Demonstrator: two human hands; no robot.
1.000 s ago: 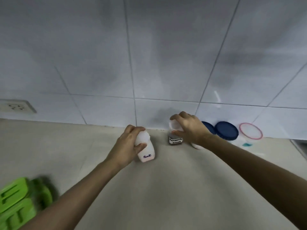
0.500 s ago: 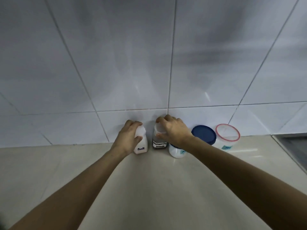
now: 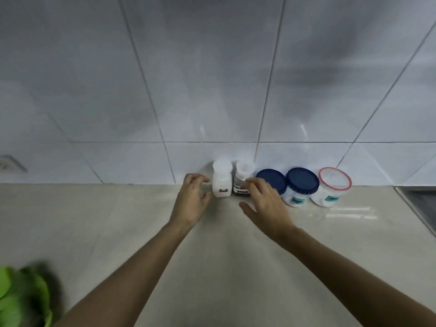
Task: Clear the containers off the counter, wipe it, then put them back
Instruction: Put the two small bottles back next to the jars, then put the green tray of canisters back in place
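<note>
Several containers stand in a row against the tiled wall on the beige counter (image 3: pixel 141 232). From the left: a white salt bottle (image 3: pixel 221 179), a small dark jar with a white cap (image 3: pixel 243 179), two blue-lidded tubs (image 3: pixel 270 179) (image 3: pixel 300 186), and a red-rimmed tub (image 3: pixel 332 187). My left hand (image 3: pixel 192 202) hovers just left of the salt bottle, fingers apart, off it. Over the counter before the dark jar, my right hand (image 3: pixel 265 205) is spread and holds nothing; it covers part of the first blue tub.
A blurred green object (image 3: pixel 21 300) lies at the counter's near left corner. A wall socket (image 3: pixel 9 162) sits at far left. A dark recess (image 3: pixel 422 199) begins at the counter's right end.
Both hands have let go of the salt bottle and the dark jar, which now stand by the wall, and have drawn back slightly with fingers spread.
</note>
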